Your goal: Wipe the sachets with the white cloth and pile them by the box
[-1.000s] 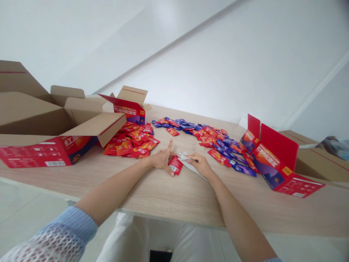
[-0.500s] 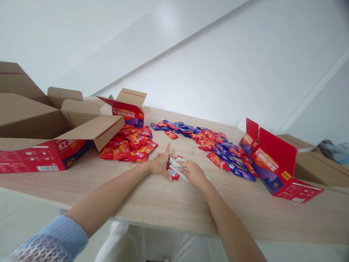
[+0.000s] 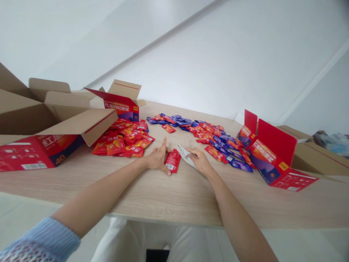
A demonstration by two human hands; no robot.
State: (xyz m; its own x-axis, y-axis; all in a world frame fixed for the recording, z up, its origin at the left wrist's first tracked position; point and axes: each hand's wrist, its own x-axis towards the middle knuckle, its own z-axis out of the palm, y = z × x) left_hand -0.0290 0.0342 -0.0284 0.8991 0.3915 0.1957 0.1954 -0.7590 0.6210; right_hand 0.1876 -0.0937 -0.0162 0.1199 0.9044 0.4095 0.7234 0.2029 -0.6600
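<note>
A red sachet [image 3: 172, 160] lies flat on the wooden table [image 3: 169, 196] in front of me. My left hand [image 3: 158, 158] pins its left edge with thumb and fingers, index finger stretched forward. My right hand [image 3: 199, 159] is closed on a white cloth [image 3: 184, 152] that rests just right of the sachet. A heap of red sachets [image 3: 124, 138] lies to the left. A long spread of red and purple sachets [image 3: 207, 136] runs behind my hands to the right.
A large open cardboard box [image 3: 46, 127] with red print stands at the left. A small open red box [image 3: 122, 103] sits behind the red heap. Another open red box [image 3: 272, 154] stands at the right, with a brown carton [image 3: 313, 156] behind it.
The right hand slid the white cloth left over the red sachet, then back to the right, uncovering it. The left hand stayed on the sachet.
</note>
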